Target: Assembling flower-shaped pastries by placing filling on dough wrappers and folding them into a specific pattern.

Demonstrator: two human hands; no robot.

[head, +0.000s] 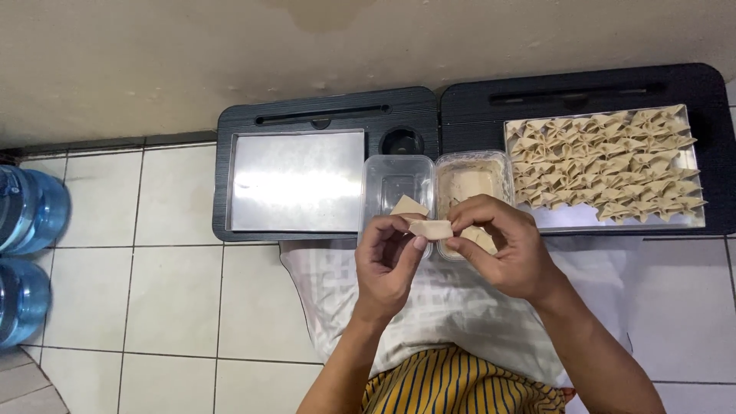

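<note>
My left hand (387, 261) and my right hand (506, 249) pinch a small pale dough wrapper (429, 228) between their fingertips, folded over, above my lap. Just behind the hands sits a clear plastic container (469, 178) holding beige filling, with its open lid (392, 182) lying flat to the left. More wrappers (481, 238) lie under my right fingers at the container's front edge. A metal tray (691, 218) at the right carries several rows of folded dumplings (606, 165).
Two black lap tables (322, 107) stand side by side against the wall; the left one bears an empty shiny metal tray (295, 180). Two blue water bottles (27, 211) lie at the left edge on the white tiled floor. A white cloth (445, 307) covers my lap.
</note>
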